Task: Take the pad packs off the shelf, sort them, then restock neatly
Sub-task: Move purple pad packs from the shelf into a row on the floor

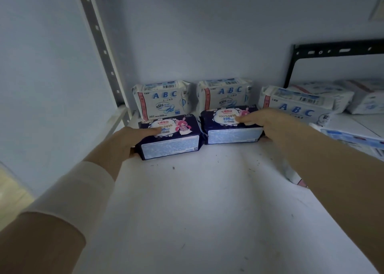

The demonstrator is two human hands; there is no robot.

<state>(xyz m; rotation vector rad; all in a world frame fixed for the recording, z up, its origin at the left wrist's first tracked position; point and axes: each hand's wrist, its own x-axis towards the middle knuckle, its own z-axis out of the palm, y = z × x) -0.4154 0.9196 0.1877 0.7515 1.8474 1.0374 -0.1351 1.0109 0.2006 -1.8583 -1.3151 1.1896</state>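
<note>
Two dark navy pad packs lie flat side by side on the white shelf (187,201). My left hand (133,138) grips the left navy pack (170,142), with fingers on top and the thumb at its left end. My right hand (268,124) grips the right navy pack (230,132) the same way from its right end. Behind them two white ABC packs stand upright against the back wall, one on the left (162,101) and one on the right (225,93).
A third white ABC pack (295,105) lies tilted to the right, with more white packs (365,99) behind it on the neighbouring shelf. A perforated shelf upright (99,45) rises at the left. A black bracket (332,51) is at the back right. A small pack (295,176) peeks from under my right forearm.
</note>
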